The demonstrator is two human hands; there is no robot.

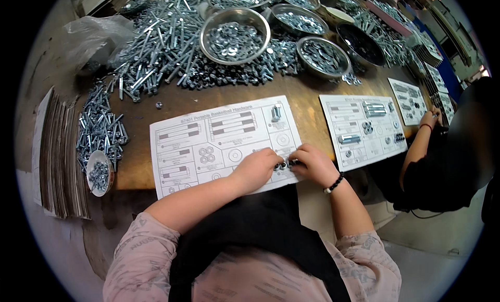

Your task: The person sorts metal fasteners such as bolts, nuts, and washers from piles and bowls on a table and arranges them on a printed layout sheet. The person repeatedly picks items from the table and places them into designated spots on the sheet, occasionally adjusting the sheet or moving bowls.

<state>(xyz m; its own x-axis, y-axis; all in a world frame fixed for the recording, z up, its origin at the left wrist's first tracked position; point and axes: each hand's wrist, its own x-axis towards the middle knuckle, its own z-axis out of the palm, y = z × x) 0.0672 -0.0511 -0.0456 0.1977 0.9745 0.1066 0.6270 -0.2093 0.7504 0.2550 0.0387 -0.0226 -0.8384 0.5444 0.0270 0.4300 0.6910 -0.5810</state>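
A printed hardware card point(177, 127) with outlined pictures of bolts, nuts and washers lies before me at the table's front edge. My left hand point(258, 169) rests over its lower right part, fingers bent together against small dark nut-like pieces point(281, 166). From the other side my right hand point(315, 167) pinches at the same row; its fingertips partly hide the pieces. Short silver bolts point(276, 113) stand or lie in the card's upper right box. The other printed boxes in sight bear no loose parts.
Right of me lies a second card point(359, 156) holding bolts, nuts and washers. A co-worker's hand point(429, 117) is at a third card point(400, 91). Bolts point(156, 52) heap behind, with metal bowls of washers point(234, 41). Left are more bolts point(99, 125), a small dish point(100, 169) and stacked cardboard point(62, 161).
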